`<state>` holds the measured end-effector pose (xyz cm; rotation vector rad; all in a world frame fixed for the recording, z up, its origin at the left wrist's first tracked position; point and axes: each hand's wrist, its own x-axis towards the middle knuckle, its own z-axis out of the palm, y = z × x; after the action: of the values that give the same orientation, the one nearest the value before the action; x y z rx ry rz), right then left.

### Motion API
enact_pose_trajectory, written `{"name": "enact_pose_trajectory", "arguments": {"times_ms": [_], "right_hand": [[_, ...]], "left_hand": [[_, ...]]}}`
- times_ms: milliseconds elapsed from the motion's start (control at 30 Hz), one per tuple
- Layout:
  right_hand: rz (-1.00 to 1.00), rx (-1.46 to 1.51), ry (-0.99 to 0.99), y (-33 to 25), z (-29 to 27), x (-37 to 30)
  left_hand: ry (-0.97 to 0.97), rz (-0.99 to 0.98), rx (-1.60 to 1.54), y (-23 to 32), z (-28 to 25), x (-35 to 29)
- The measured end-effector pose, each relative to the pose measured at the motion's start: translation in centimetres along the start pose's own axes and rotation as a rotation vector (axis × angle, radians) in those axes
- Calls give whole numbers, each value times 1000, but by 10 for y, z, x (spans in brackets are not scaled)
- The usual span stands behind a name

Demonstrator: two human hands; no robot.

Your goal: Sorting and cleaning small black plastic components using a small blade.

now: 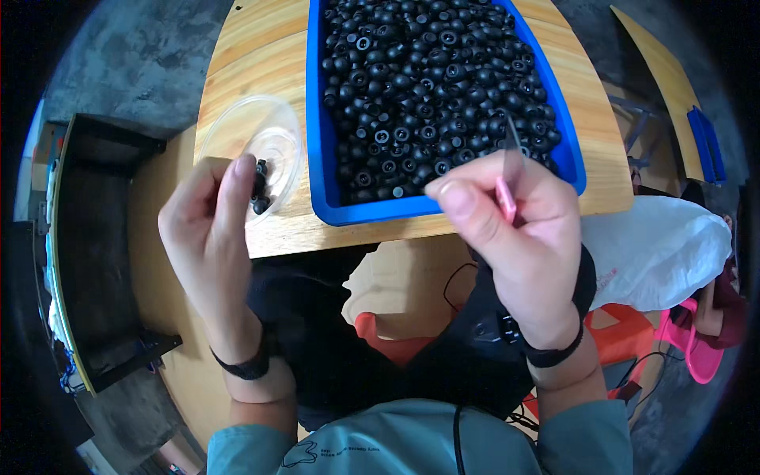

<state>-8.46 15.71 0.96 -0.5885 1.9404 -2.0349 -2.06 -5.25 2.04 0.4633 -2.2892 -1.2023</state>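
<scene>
My left hand is closed in a pinch, thumb against fingers, over the near side of a clear round plastic bowl. What it pinches, if anything, is hidden. A few small black rounded parts show beside my thumb, in or over the bowl. My right hand is closed around a small knife with a pink handle, its thin pointed blade sticking up. This hand hangs over the near right edge of a blue tray, which is filled with many black rounded parts.
Bowl and tray stand on a light wooden table. A black shelf unit is at the left. On the right lie a white plastic bag and a red stool. Another person's arm shows near a pink chair.
</scene>
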Motion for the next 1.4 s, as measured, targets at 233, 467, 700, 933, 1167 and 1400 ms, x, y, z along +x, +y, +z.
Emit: {"name": "enact_pose_trajectory", "arguments": {"times_ms": [233,467,700,933,1167,1400], "right_hand": [[-9,41,49,4,-11,7],[-67,115,45,4,-14,7],[-130,98,47,5,-21,7],[-78,75,58,7,-20,6],[-65,21,16,8,-10,5],[-166,-55,-30,4,2,3]], "left_hand": [[-96,349,369,-2,25,14],[-299,545,761,8,68,24],[-377,488,889,11,71,28],[-376,13,-357,11,45,7],[-509,-288,-1167,6,33,-15],[-611,-209,-1274,-11,27,-10]]}}
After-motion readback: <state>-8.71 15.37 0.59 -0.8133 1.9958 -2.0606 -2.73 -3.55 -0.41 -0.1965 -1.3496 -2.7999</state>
